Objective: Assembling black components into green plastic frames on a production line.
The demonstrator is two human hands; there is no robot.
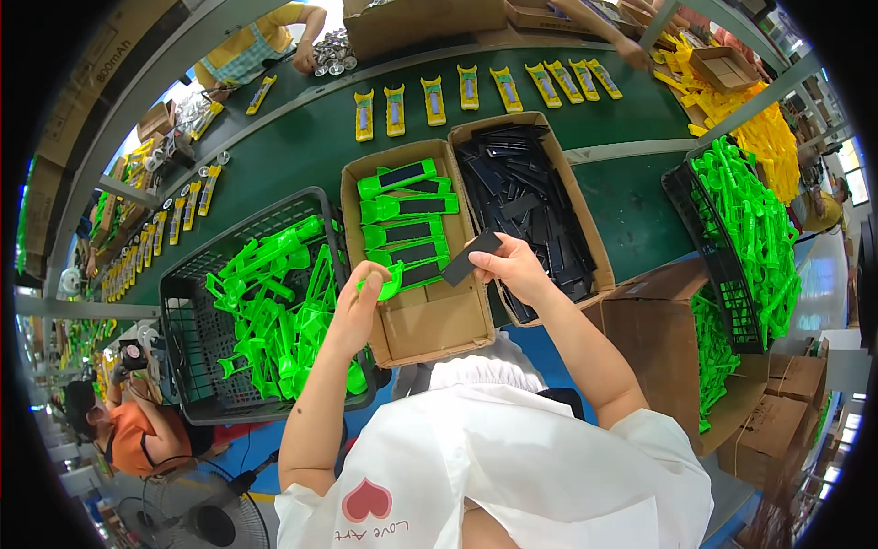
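My left hand (357,306) pinches a green plastic housing (391,280) by its end. In my right hand (514,270), thumb and fingers grip a flat dark rectangular panel (465,260), held close to the housing but apart from it. Below both hands stands an open cardboard box (430,331), where several green housings (409,206) fitted with dark panels lie in a stack. Beside it on the right, a second cardboard box (593,224) holds a heap of loose dark panels (526,174).
A black crate (176,371) of green housings stands at left; another crate (675,197) of green parts is at right. Yellow pieces (468,87) line the green conveyor belt (320,169). Co-workers' hands (305,59) reach in beyond. A fan (197,512) is at lower left.
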